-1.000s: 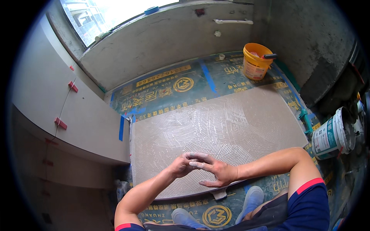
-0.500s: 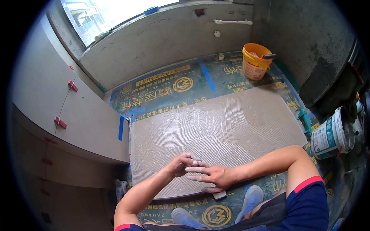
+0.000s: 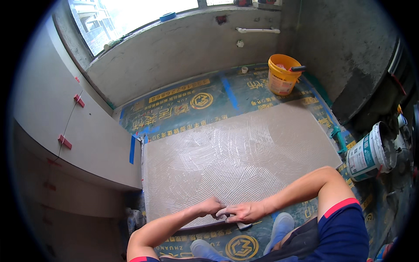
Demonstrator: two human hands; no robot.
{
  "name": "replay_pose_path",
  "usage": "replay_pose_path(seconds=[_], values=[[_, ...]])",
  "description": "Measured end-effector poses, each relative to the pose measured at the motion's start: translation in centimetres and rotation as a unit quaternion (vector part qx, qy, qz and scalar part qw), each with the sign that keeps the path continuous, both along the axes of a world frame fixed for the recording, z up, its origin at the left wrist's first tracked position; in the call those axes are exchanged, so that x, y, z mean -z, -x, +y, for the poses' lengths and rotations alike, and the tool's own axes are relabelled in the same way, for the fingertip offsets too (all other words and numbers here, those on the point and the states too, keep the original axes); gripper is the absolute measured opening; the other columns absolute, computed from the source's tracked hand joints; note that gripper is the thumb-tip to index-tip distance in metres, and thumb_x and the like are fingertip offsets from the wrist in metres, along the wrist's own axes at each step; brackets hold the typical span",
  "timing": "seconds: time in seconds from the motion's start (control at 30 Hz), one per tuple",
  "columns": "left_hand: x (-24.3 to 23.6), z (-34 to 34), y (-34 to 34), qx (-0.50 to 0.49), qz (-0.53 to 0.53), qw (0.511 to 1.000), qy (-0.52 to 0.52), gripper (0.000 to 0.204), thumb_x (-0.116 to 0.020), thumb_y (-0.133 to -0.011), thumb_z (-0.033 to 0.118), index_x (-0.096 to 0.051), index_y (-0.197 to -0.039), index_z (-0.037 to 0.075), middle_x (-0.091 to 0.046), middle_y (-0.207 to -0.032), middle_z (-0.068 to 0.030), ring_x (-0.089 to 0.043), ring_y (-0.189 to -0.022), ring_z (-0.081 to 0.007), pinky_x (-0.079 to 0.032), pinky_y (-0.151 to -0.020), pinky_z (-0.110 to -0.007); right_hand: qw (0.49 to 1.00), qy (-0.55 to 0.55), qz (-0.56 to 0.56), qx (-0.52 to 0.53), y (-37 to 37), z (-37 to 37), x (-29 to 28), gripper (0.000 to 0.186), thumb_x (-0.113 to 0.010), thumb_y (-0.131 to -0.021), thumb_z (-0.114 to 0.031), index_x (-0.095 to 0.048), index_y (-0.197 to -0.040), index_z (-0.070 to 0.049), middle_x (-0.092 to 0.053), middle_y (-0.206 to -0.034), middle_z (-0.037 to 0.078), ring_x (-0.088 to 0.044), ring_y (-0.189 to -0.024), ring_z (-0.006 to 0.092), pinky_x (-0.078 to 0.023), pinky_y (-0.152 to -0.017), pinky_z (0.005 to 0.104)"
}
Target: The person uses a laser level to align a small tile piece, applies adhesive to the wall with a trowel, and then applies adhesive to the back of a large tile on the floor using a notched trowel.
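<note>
My left hand (image 3: 212, 206) and my right hand (image 3: 246, 212) meet above the near edge of a large tile (image 3: 314, 144) coated in grey adhesive combed into curved ridges. Grey residue covers the fingertips. The left fingers are curled in against those of the right; whether anything lies inside them is hidden. On my right hand the fingers reach out toward the left, apart from one another, touching the left fingertips. Just below that hand, at the tile's edge, lies a small flat pale-edged piece (image 3: 244, 226), mostly covered, its kind unclear.
Printed green protective sheeting (image 3: 174, 107) covers the floor. A yellow bucket (image 3: 281, 83) with a black-handled tool (image 3: 298, 68) stands at the far right. A white bucket (image 3: 364, 155) lies tilted on the right. Pale panels with red clips (image 3: 64, 142) line the left side.
My hands have drawn closer together and slightly nearer to me. The right fingers, more widely spread before, are now gathered against the left ones. The whole view has shifted a little.
</note>
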State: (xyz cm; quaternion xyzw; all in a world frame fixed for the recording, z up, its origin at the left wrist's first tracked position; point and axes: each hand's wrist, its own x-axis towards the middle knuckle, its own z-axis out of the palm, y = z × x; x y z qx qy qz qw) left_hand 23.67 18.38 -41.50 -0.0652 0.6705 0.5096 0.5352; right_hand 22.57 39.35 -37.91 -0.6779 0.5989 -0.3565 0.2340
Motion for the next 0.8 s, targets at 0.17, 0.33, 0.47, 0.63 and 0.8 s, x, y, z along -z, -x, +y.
replay_pose_path(seconds=[0.17, 0.33, 0.47, 0.63, 0.8], values=[[1.0, -0.7, -0.4, 0.019, 0.124, 0.992, -0.018, 0.023, -0.059, -0.077, 0.008, -0.066, -0.096, -0.005, -0.063, -0.07, -0.0061, -0.058, -0.064, -0.0124, -0.046, -0.057, -0.026, 0.994, 0.032, 0.093, -0.051, -1.0, -0.6, 0.8, 0.03, -0.046, -0.089, -0.014, -0.051, -0.114, 0.004, -0.035, -0.137, 0.024, -0.032, -0.133, 0.0377, -0.025, -0.109, 0.0581], [-1.0, -1.4, 1.0, 0.061, 0.102, 0.992, -0.036, 0.032, -0.053, -0.081, 0.0, -0.059, -0.112, -0.002, -0.061, -0.082, -0.0034, -0.055, -0.076, -0.0106, -0.046, -0.07, -0.024, 0.991, 0.025, 0.058, -0.115, -2.1, -0.7, 1.1, 0.027, -0.052, -0.083, -0.013, -0.057, -0.105, 0.001, -0.048, -0.124, 0.023, -0.039, -0.129, 0.035, -0.01, -0.11, 0.0652], [-1.5, -0.7, 1.3, 0.047, 0.108, 0.991, -0.058, 0.026, -0.053, -0.084, -0.002, -0.06, -0.11, -0.003, -0.062, -0.087, -0.0048, -0.057, -0.077, -0.0119, -0.047, -0.072, -0.025, 0.992, 0.002, 0.095, -0.08, -1.6, -0.9, 2.3, 0.017, -0.054, -0.076, -0.011, -0.062, -0.089, -0.003, -0.059, -0.091, 0.013, -0.056, -0.108, 0.0273, -0.007, -0.111, 0.0631], [-1.4, -1.2, 2.0, -0.115, 0.057, 0.974, -0.187, 0.02, -0.055, -0.086, -0.005, -0.059, -0.105, -0.005, -0.064, -0.092, -0.0112, -0.062, -0.083, -0.0191, -0.051, -0.077, -0.03, 0.992, -0.006, 0.123, -0.006, -1.4, -0.3, 2.7, 0.01, -0.056, -0.073, -0.012, -0.061, -0.08, -0.007, -0.058, -0.083, 0.008, -0.058, -0.099, 0.0245, -0.013, -0.112, 0.0596], [-2.6, -2.4, 2.8, -0.194, 0.021, 0.937, -0.289, 0.019, -0.06, -0.085, -0.003, -0.059, -0.103, -0.007, -0.065, -0.096, -0.0162, -0.064, -0.087, -0.0224, -0.052, -0.081, -0.033, 0.985, 0.083, 0.134, 0.072, -0.1, -1.2, 1.3, 0.01, -0.059, -0.076, -0.015, -0.06, -0.077, -0.006, -0.062, -0.087, 0.009, -0.055, -0.11, 0.0269, -0.019, -0.111, 0.0571]])
